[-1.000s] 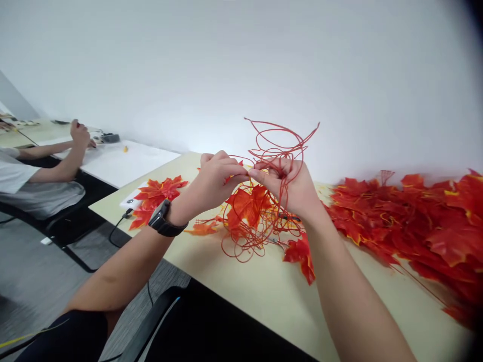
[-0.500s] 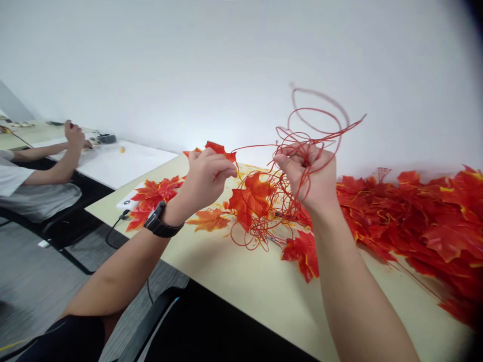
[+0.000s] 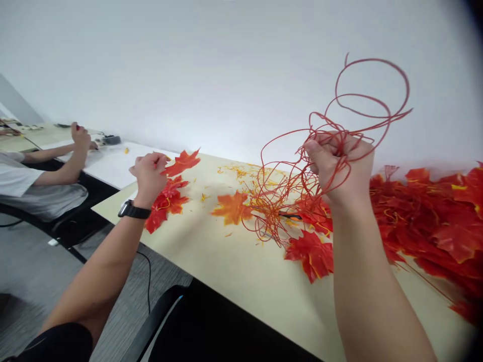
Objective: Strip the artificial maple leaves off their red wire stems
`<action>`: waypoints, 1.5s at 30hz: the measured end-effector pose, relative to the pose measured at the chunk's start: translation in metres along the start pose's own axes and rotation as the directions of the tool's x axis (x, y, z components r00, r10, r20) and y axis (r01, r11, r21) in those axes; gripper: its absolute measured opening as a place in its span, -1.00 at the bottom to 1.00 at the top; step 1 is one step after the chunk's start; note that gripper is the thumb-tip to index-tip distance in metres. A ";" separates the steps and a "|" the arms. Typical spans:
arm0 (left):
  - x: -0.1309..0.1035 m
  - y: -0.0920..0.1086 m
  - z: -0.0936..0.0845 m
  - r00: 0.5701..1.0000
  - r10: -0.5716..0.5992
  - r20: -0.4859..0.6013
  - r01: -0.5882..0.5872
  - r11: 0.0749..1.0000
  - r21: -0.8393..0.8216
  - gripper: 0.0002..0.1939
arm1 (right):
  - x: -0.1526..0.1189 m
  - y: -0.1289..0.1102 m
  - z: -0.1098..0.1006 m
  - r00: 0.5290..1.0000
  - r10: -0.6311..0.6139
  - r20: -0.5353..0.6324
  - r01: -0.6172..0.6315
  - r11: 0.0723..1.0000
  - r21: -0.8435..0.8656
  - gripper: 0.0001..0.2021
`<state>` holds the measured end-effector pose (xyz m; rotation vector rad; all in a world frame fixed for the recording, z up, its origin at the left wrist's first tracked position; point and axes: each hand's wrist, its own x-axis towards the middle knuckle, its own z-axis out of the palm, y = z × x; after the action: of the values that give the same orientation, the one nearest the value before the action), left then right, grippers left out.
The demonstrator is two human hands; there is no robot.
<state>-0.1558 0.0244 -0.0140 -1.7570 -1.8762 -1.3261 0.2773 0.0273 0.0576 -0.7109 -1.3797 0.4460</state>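
Observation:
My right hand (image 3: 341, 163) is raised above the table and closed round a loose tangle of thin red cord (image 3: 372, 103). Loops of it stand up over the fist and others hang down to the table. Off to the left, my left hand (image 3: 149, 176) is closed, with a red artificial maple leaf (image 3: 183, 163) sticking out from its fingers on the right. Beneath that hand lie more red leaves (image 3: 169, 198). An orange leaf (image 3: 231, 207) rests on the table between the hands, and another red leaf (image 3: 310, 254) sits below the cord.
A large heap of red leaves (image 3: 426, 226) covers the right of the table (image 3: 222, 266). Yellow scraps (image 3: 245, 173) are scattered near the wall, and a dark-handled tool (image 3: 290, 215) lies partly under the cord. At the far left a co-worker's hand (image 3: 80, 137) is raised over a white-topped table.
My left hand has moved left with the leaf, away from the cord. My right hand has shifted right, carrying the tangle. The leaf that hung in front of the cord is gone from there.

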 end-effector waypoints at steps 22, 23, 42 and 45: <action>-0.074 0.164 0.046 0.631 0.584 0.510 -0.024 0.672 -0.740 -0.78 | -0.009 -0.010 0.006 0.996 -0.085 -0.020 0.085 0.996 0.001 -0.84; -0.074 0.166 0.048 0.641 0.578 0.505 -0.016 0.667 -0.745 -0.80 | -0.008 -0.011 0.007 0.996 -0.081 -0.025 0.081 0.997 -0.006 -0.83; -0.079 0.163 0.032 0.733 0.470 0.492 -0.075 0.775 -0.628 -0.74 | 0.008 -0.018 -0.011 0.896 -0.189 -0.401 0.194 0.981 -0.028 -0.70; -0.076 0.161 0.018 0.763 0.468 0.446 -0.116 0.778 -0.617 -0.74 | 0.015 -0.015 -0.027 0.960 -0.144 -0.242 0.140 0.990 -0.031 -0.69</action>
<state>0.0131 -0.0352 -0.0080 -2.9215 -1.3644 -1.3935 0.3040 0.0211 0.0781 -0.6493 -1.1927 0.2270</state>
